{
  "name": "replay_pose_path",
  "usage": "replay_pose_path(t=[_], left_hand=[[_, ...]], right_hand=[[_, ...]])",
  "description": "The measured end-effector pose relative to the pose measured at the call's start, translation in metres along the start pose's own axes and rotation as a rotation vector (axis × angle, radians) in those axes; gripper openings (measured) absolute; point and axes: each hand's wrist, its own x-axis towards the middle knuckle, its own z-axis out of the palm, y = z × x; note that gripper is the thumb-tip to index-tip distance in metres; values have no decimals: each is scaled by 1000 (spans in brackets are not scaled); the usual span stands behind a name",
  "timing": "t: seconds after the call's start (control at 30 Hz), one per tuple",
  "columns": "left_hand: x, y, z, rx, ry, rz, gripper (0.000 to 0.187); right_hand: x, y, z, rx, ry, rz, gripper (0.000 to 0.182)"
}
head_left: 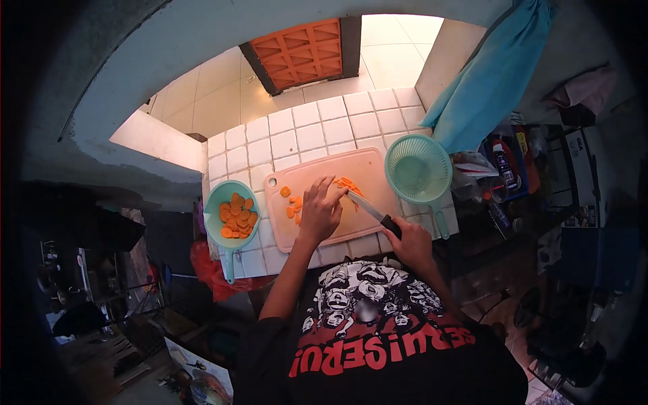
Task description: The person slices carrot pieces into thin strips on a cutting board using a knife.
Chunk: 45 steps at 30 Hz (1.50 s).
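Our R hand point(410, 241) is wrapped round the black-handled knife point(366, 206), blade by the cut carrot strips point(348, 183) on the pink board point(358, 169). L hand point(322, 210) is bent over the board nr the blade tip, fingers close tog.; can't tell if it's pinching anything. Carrot slices point(236, 217) sit in the L colander point(214, 196).

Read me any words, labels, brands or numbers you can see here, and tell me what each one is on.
"SERU!", repeated in large red letters: on the front of the black shirt.
Label on the dark bottle at the right: too small and blurred to read.
Dark marks on the pale panel at the far right: too small to read.
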Motion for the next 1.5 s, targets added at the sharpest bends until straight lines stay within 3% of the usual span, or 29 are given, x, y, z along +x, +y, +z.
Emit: replay_pose_path(t=[0.17,0.3,0.43,0.57,0.9,0.97,1.07,1.3,1.5], left_hand=[[6,0,12,147,-20,43,57],[-3,-9,7,-96,169,-159,44],[-28,-10,8,-206,222,-313,30],[-45,-5,15,-158,184,-370,29],[-58,-7,31,-42,274,-291,28],[-59,-5,30,-46,274,-288,28],[-59,-6,30,-61,268,-296,28],[-60,-5,31,-51,274,-305,28],[-60,-6,31,-67,297,-305,27]], right_hand=[[-4,6,-4,2,6,51,40],[-6,5,-11,54,-44,89,41],[-2,13,2,286,-101,81,39],[4,25,34,596,-238,96,35],[-6,26,43,471,-257,-61,35],[-12,31,38,524,-346,-95,34],[-20,23,26,403,-359,22,34],[-5,2,45,55,43,-53,33],[2,3,61,127,203,-167,34]])
